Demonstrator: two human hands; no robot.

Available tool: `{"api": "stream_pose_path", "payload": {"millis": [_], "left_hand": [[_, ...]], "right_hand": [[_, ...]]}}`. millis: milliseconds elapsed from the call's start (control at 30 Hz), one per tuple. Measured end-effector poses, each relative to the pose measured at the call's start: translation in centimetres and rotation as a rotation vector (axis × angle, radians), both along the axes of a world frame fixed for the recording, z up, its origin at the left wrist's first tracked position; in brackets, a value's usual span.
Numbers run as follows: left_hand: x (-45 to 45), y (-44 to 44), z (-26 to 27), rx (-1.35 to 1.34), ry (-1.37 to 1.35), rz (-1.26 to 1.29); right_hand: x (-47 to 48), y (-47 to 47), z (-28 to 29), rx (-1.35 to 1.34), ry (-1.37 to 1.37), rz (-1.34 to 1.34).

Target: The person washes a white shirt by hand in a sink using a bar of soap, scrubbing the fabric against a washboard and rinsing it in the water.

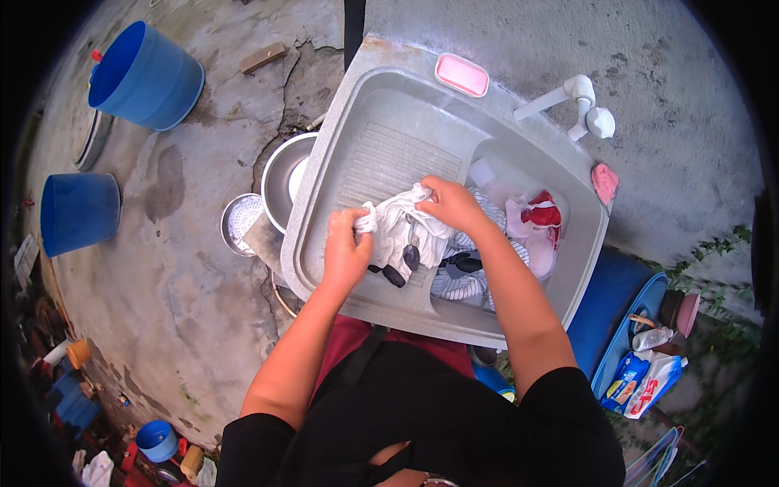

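Observation:
A bunched white garment [398, 234] with dark printed patches is stretched between my hands over the ribbed washboard [395, 155] of a grey laundry sink [294, 243]. My left hand [345, 246] grips a fold at its left side. At its upper right, my right hand [449, 204] pinches another fold. In the deeper basin to the right lie a striped cloth [459, 286], a red and pale pink cloth [541, 214] and dark cloth pieces. My right forearm hides part of that laundry.
A pink soap dish [462, 74], a white tap [551, 105] and a pink rag [605, 182] line the sink's far rim. Metal basins [277, 176] stand to the left, with blue buckets [176, 85] beyond. A blue barrel [599, 304] carrying a detergent bag [645, 386] is at the right.

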State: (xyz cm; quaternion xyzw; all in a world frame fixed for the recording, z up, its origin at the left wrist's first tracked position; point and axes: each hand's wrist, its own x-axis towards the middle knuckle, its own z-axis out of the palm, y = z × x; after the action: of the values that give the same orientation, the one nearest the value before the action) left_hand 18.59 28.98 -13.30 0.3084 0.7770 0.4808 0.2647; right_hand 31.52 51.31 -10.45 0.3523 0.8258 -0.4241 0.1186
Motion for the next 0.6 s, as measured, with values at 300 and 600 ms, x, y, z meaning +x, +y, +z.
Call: {"api": "stream_pose_path", "payload": {"millis": [300, 600], "left_hand": [[-1.6, -0.6, 4.1, -0.006, -0.851, 0.124], [0.4, -2.3, 6.0, 0.239, -0.945, -0.099]], "right_hand": [[-2.9, 2.3, 6.0, -0.368, 0.698, -0.471], [-4.2, 1.9, 6.9, -0.283, 0.766, -0.476]]}}
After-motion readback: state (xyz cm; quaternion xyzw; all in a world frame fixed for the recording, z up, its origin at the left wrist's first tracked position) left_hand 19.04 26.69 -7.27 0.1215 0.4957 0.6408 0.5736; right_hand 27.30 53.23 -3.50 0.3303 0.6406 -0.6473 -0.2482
